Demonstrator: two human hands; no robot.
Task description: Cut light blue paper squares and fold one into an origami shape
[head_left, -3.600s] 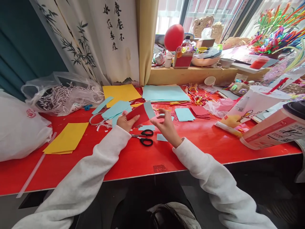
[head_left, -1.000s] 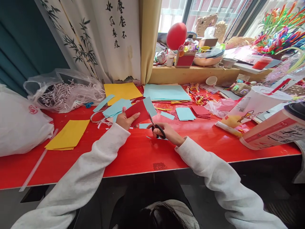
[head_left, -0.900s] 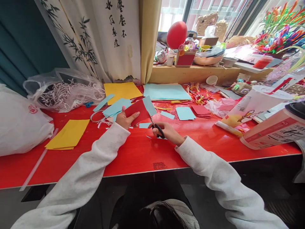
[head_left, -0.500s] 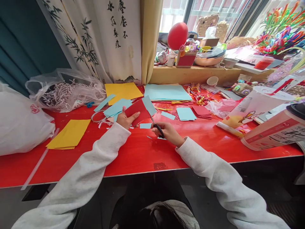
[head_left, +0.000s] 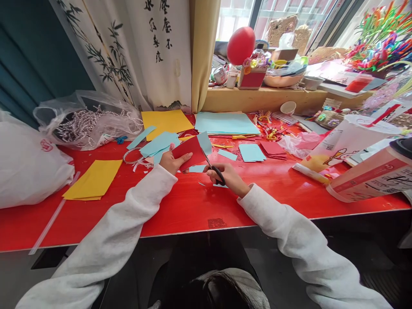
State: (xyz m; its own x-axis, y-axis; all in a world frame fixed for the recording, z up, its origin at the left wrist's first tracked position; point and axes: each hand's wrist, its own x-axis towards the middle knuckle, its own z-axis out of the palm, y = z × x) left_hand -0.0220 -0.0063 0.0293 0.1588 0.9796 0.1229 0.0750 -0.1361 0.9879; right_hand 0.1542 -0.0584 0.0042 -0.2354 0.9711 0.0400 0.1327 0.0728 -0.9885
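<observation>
My left hand (head_left: 174, 162) is closed on a red card (head_left: 189, 152), thumb on top, held above the table. Behind the card a piece of light blue paper (head_left: 205, 143) sticks out past its right edge. My right hand (head_left: 227, 177) grips black-handled scissors (head_left: 220, 175), whose blades point up and left at the edge where red and blue meet. Below the hands lie a blue paper strip (head_left: 197, 169) and small scraps. To the right are a stack of blue cards (head_left: 252, 152) and a stack of red cards (head_left: 273, 150).
Yellow paper pieces (head_left: 93, 180) lie left on the red table (head_left: 183, 214). Large blue sheets (head_left: 227, 123) and a yellow sheet (head_left: 165, 122) lie at the back. White bags flank the left side; a drink cup (head_left: 347, 141) and a tumbler (head_left: 370, 171) stand right.
The red card and blue paper have shifted slightly right and down. The scissors' blades now lie farther along the paper's edge. The hands are nearly in the same place.
</observation>
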